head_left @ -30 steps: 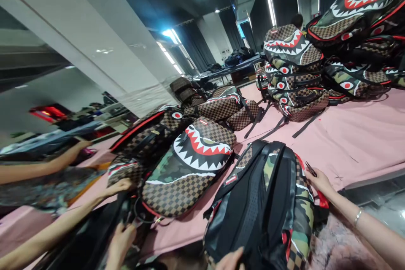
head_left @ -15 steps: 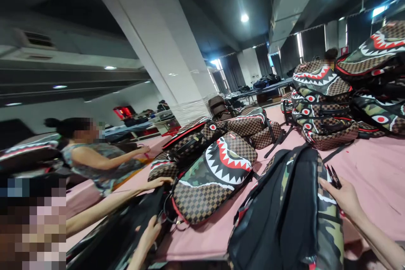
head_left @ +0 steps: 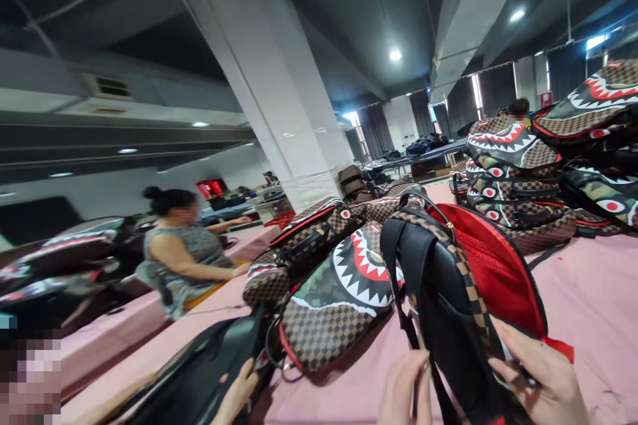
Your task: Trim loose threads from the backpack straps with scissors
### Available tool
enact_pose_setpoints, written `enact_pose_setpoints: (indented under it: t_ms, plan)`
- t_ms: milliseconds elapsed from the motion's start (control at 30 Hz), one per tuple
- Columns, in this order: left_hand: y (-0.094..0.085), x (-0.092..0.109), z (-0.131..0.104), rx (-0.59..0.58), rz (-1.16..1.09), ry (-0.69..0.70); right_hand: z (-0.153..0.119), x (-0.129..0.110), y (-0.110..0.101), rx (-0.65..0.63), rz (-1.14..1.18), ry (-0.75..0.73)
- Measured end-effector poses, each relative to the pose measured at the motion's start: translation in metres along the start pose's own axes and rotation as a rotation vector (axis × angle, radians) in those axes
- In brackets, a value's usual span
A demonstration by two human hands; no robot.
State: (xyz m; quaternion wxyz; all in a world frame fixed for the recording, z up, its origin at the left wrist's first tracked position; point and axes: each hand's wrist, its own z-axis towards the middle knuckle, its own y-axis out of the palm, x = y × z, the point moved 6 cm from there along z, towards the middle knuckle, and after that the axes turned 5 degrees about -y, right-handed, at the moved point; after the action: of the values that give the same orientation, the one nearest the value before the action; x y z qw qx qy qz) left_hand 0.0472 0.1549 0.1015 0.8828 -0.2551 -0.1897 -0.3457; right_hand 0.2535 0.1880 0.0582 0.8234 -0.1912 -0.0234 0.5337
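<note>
Head view: both hands grip the open backpack (head_left: pixel 448 292), upright on the pink counter (head_left: pixel 593 299) at 5 o'clock; left hand (head_left: pixel 406 388) curls on its strap, right hand (head_left: pixel 541 378) clasps its checkered edge. Shark-mouth backpack (head_left: pixel 339 299) lies just beside at 9 o'clock, a co-worker's hand (head_left: pixel 239 395) below it.

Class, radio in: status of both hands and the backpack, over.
Left hand and right hand both gripping the open backpack. Red lining showing. Shark-mouth backpack beside it on the pink table.
</note>
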Motion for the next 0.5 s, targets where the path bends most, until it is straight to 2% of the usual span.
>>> enact_pose_setpoints:
  t_ms: [67,200,333,400,500]
  plan:
    - [0.009,0.016,0.008,-0.035,-0.028,0.075,0.005,-0.011,0.002,-0.013,0.007,-0.043]
    - [0.016,0.048,0.04,-0.111,-0.125,0.247,0.006,-0.021,0.005,-0.122,0.051,-0.07]
    - [0.025,0.065,0.054,-0.143,-0.107,0.238,-0.002,-0.016,0.0,-0.193,0.076,-0.027]
    - [0.03,0.067,0.052,-0.158,-0.103,0.201,-0.001,-0.01,-0.008,-0.179,0.037,0.034]
    - [0.035,0.062,0.047,-0.166,-0.158,0.071,0.01,-0.001,-0.028,-0.108,-0.097,0.164]
